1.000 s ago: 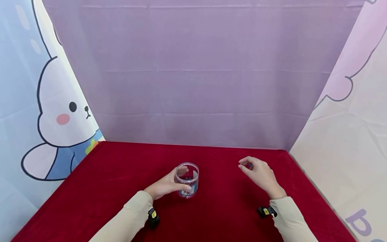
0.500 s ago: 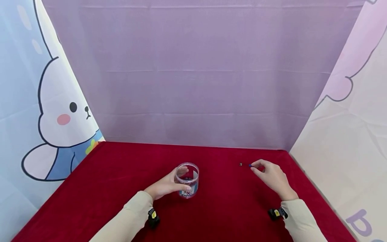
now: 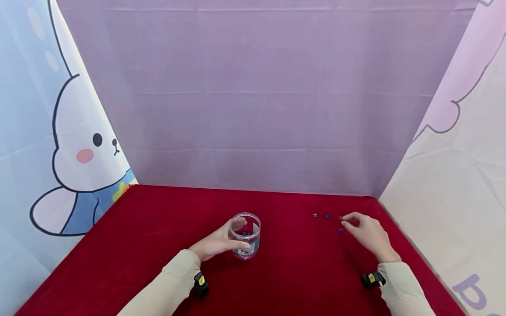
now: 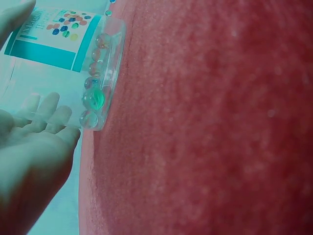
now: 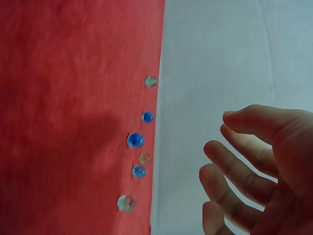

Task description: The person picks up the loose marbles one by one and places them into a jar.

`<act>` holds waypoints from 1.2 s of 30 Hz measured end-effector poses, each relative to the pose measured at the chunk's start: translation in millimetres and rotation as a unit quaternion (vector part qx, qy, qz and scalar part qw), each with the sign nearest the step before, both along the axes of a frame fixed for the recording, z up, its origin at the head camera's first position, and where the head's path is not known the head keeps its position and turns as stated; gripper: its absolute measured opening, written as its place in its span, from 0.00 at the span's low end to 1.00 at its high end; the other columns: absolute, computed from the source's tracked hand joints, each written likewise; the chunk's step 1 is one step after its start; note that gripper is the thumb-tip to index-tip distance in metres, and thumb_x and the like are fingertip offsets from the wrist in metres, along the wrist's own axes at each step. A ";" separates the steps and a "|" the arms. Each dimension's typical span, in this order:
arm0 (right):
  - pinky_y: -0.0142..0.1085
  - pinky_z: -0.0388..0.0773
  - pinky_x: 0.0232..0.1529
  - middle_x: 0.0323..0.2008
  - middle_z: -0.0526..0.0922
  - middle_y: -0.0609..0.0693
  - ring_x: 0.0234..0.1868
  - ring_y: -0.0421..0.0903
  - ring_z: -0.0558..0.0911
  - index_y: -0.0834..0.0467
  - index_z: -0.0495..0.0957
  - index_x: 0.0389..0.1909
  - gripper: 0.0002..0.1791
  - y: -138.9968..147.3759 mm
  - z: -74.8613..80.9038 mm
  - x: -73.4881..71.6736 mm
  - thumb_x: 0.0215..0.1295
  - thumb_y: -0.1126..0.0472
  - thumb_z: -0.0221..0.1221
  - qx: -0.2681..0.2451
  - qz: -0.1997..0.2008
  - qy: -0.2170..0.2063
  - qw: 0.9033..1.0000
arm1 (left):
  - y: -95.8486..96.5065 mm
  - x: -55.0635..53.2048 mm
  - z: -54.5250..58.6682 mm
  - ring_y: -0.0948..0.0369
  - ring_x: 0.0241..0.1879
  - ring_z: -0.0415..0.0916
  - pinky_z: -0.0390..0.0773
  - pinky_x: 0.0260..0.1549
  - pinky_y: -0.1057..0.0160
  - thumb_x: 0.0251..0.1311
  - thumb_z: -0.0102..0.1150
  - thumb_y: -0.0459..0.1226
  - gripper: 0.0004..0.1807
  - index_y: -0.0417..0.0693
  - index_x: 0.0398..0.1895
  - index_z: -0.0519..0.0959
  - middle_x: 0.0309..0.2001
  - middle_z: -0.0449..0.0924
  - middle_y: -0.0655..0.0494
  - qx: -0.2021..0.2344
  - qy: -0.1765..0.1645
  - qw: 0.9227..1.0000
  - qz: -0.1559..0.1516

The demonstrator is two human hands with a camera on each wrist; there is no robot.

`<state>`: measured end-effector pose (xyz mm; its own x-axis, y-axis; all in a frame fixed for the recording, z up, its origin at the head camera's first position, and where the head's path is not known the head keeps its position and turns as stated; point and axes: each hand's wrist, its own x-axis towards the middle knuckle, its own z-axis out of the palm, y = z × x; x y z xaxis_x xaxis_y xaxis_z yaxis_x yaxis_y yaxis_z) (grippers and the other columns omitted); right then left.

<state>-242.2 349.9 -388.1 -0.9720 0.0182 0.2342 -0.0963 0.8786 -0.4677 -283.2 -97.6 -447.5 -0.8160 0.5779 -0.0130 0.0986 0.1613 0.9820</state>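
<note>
My left hand (image 3: 218, 241) grips a clear plastic jar (image 3: 256, 245) around its side, thumb in front and fingers behind. The jar is upright, with no lid on its rim. Glass marbles (image 4: 96, 99) lie in its bottom, one with a green swirl. Over at the right, my right hand (image 3: 369, 235) hovers above the cloth beside an orange-tinted marble (image 3: 340, 217). Its thumb and fingers are bent but apart, and the right wrist view shows nothing between them. In that view several loose marbles, blue (image 5: 135, 140), orange (image 5: 145, 158) and clear (image 5: 126, 202), lie in a rough line; the hand hides some in the head view.
Red cloth (image 3: 158, 228) covers the table. A purple fabric backdrop (image 3: 253, 109) rises behind it, with a rabbit-print sheet (image 3: 83, 140) on the left and a pale sheet (image 3: 458, 188) on the right. Each wrist wears a small black camera (image 3: 200, 285).
The right hand has shifted to the right, uncovering a clear marble and blue marbles on the cloth. The left hand and the jar have stayed in place.
</note>
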 end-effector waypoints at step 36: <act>0.60 0.75 0.39 0.42 0.85 0.58 0.44 0.58 0.82 0.62 0.83 0.48 0.16 43.3 -17.4 -7.0 0.64 0.57 0.63 0.038 -0.017 -0.132 0.990 | 2.6 0.1 0.6 0.45 0.71 0.56 0.70 0.61 0.44 0.59 0.72 0.44 0.48 0.46 0.77 0.54 0.75 0.57 0.49 -0.001 -0.004 1.000 0.006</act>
